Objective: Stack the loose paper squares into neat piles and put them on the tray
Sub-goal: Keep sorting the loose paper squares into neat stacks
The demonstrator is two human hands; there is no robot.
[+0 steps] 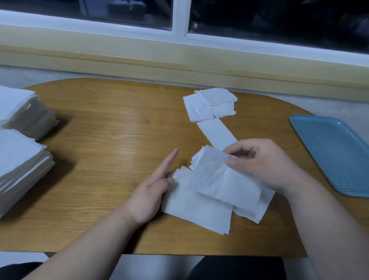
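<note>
Paper squares [196, 208] lie piled at the desk's [111, 131] five o'clock. The right hand [266, 163] pinches one square [222, 181] above them. The left hand [149, 193] touches their nine o'clock edge; whether its fingers [164, 165] grip is unclear. Align corners before releasing. The tray [338, 152] waits at three o'clock.

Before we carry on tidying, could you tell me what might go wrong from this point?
1. The right hand pinches a sheet by one edge; the fanned pile beneath is misaligned and may slide apart if lifted as it lies.
2. The blue tray seems to overhang the table edge, so a pile set on its outer side might tip it.
</note>
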